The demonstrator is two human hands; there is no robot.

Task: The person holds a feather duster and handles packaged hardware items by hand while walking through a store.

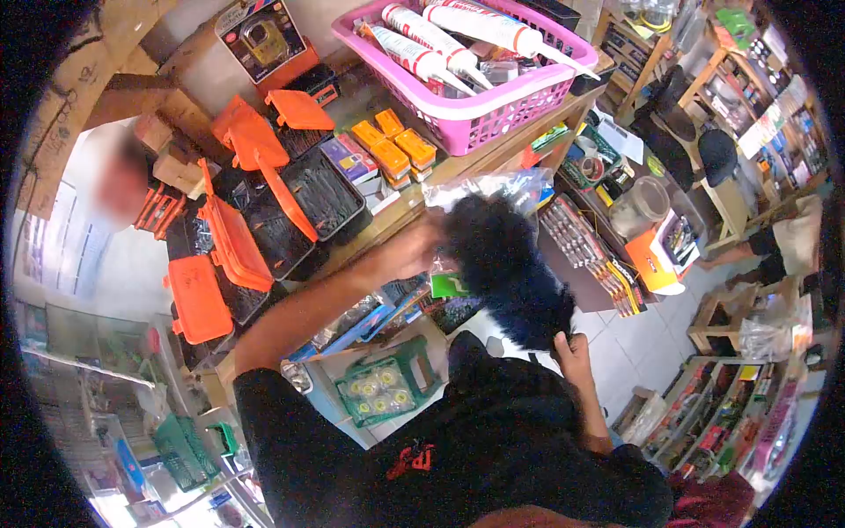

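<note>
A fluffy dark blue-black duster (510, 268) is held slantwise in front of my chest. My right hand (572, 354) is closed around its lower right end. At its upper left, my left hand (415, 246) is smeared by motion, and its fingertips are partly lost against the dark fluff. Clear plastic wrapping (526, 187) shows behind the top of the duster. A small bright green piece (449, 284) appears below my left hand; whether that hand holds it, I cannot tell.
On the wooden counter stand a pink basket (458, 119) of sealant tubes, yellow-orange boxes (392, 150) and black cases with orange lids (236, 242). A green crate (387, 383) sits lower down. Crowded shelves (722, 414) and a wooden stool (739, 317) are at right, near another person's arm (731, 253).
</note>
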